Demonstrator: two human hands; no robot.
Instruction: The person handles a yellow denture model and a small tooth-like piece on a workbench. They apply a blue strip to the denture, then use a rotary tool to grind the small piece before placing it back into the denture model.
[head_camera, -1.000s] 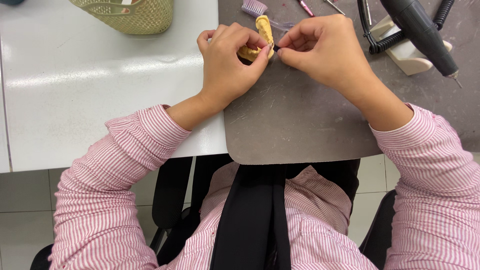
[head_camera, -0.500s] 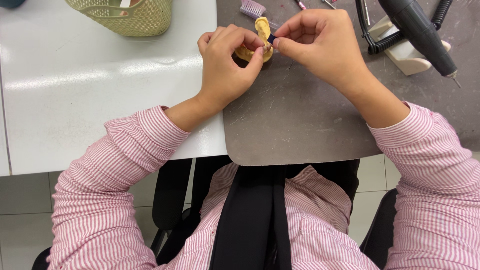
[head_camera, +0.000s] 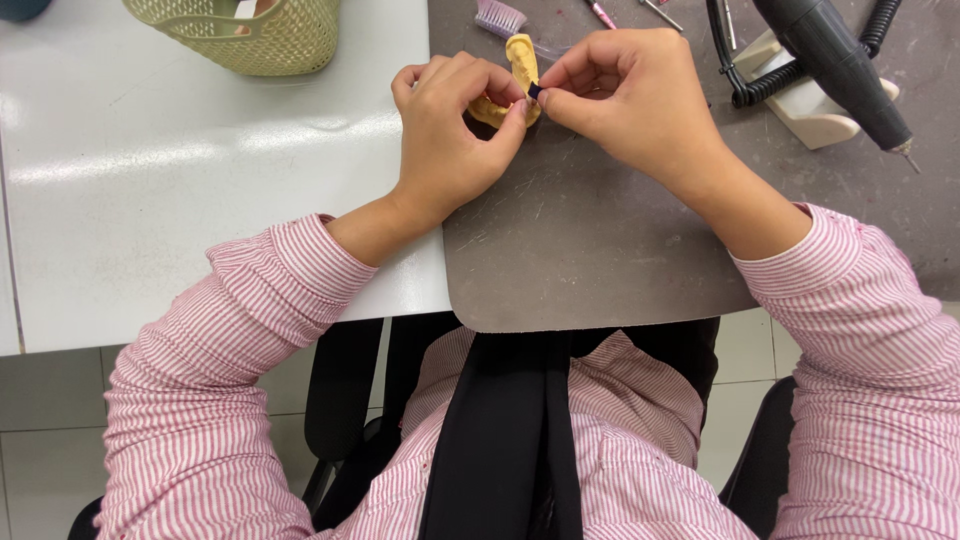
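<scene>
Yellow plaster dental cast (head_camera: 522, 60) sits braced in the left hand (head_camera: 450, 130) so the right hand (head_camera: 625, 100) fingers can pinch a small dark strip (head_camera: 536, 91) against it.

One yellow dental cast (head_camera: 521, 58), one green basket (head_camera: 262, 35), one brush (head_camera: 498, 17), one rotary handpiece (head_camera: 838, 65)

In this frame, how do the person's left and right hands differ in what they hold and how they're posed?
The left hand wraps around the yellow plaster cast, knuckles up; the right hand only pinches a small dark piece at its fingertips. The left hand lies partly over the white table, the right over the grey mat. Both meet at the cast and wear pink striped sleeves.
</scene>
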